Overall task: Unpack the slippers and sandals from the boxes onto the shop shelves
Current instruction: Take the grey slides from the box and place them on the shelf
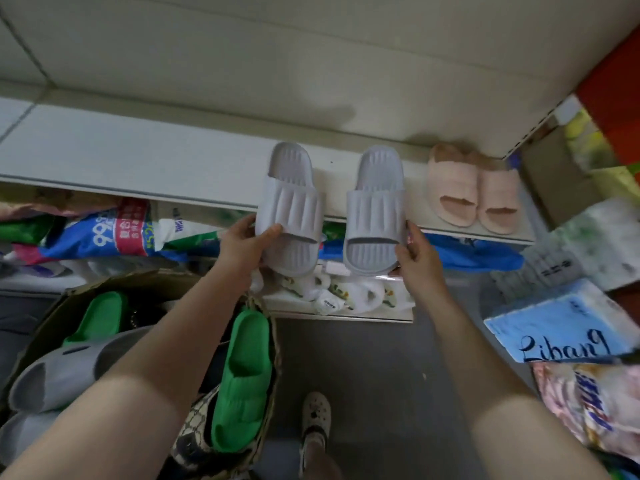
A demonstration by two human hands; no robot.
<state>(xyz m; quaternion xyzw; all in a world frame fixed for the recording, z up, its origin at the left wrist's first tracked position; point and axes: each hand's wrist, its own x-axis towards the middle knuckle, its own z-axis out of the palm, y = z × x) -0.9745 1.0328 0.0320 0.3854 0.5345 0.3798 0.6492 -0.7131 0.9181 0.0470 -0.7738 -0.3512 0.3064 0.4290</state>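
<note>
Two pale grey ribbed slippers hang half over the front edge of the white shelf (145, 157), toes toward me. My left hand (242, 245) grips the left slipper (291, 206) at its toe, thumb on the strap. My right hand (417, 256) holds the right slipper (375, 206) by its toe side. A pink pair of slippers (474, 192) sits on the same shelf to the right. Below left, an open cardboard box (114, 285) holds green slippers (244, 379) and grey slippers (65, 368).
Packaged goods (114, 233) fill the lower shelf at left. White slippers in plastic (346, 292) lie on a low shelf under my hands. Tissue packs (557, 327) stack at right. My foot in a clog (315, 420) stands on the grey floor.
</note>
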